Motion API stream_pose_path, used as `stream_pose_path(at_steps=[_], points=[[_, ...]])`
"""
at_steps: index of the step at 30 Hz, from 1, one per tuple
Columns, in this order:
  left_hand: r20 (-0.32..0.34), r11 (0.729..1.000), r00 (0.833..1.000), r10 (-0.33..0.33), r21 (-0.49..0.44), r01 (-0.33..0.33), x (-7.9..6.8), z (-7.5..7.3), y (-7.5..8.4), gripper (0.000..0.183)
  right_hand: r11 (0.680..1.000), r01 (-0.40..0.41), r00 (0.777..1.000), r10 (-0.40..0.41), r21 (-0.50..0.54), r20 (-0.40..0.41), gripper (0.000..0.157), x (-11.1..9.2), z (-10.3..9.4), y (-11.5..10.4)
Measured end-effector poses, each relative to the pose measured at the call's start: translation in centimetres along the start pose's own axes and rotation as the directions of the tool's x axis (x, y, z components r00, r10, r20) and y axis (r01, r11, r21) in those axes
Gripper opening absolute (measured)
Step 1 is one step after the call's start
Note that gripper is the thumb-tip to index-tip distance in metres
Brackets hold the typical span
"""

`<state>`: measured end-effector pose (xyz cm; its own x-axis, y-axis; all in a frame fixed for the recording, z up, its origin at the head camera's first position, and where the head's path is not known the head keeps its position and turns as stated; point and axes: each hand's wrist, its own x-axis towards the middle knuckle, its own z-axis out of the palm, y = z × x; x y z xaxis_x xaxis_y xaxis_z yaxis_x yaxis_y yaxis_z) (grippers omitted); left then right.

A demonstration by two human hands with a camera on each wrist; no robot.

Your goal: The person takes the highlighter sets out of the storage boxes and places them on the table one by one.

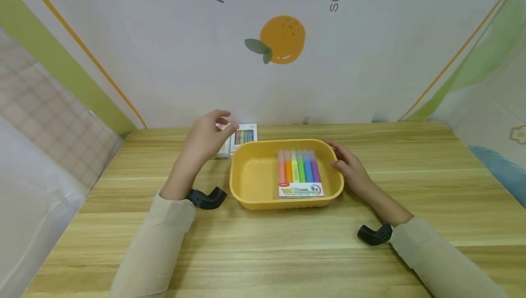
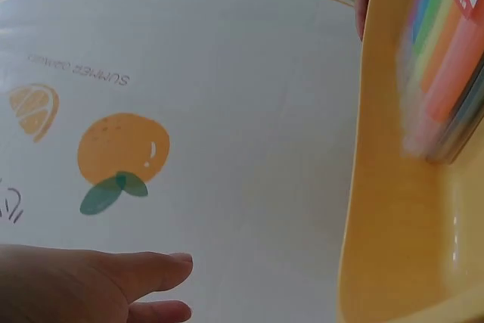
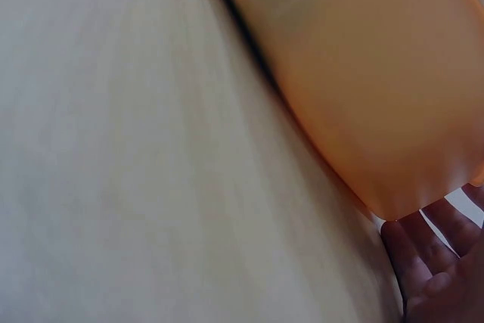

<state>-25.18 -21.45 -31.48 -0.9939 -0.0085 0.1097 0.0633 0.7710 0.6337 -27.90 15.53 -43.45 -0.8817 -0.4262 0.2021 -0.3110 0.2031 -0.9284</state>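
A yellow plastic basket (image 1: 256, 177) sits on the table, holding a clear pack of several coloured highlighters (image 1: 300, 170) in its right half. My right hand (image 1: 352, 170) grips the basket's right end, thumb at the rim. In the right wrist view, its fingers (image 3: 427, 243) lie against the basket's outer wall (image 3: 378, 96). Beyond the basket's left end, my left hand (image 1: 207, 136) hovers over two small boxes, fingers loosely bent with nothing held. One is a white box with a coloured picture (image 1: 245, 134); the other box (image 1: 223, 150) is partly hidden by that hand.
The wooden table (image 1: 263, 252) ends at a white cloth backdrop (image 1: 181, 60) printed with oranges, close behind the boxes. Cloth also hangs at the left and right sides. A black wrist camera mount (image 1: 207, 198) sits on the left wrist, another (image 1: 375, 235) on the right.
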Motion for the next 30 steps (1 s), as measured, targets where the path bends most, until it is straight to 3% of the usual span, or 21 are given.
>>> stream_pose_path(at_steps=[16,30], points=[[0.025,0.996,0.997,0.069,0.052,-0.071,-1.2,0.9,2.3,0.048,1.000,-0.018,1.000,0.017,-0.019,-0.010,0.057,0.0,0.0,-0.1],[0.115,0.987,0.988,0.105,0.113,-0.118,-1.8,3.6,3.6,0.051,1.000,-0.014,1.000,0.014,-0.026,-0.014,0.058,0.0,0.0,0.0]])
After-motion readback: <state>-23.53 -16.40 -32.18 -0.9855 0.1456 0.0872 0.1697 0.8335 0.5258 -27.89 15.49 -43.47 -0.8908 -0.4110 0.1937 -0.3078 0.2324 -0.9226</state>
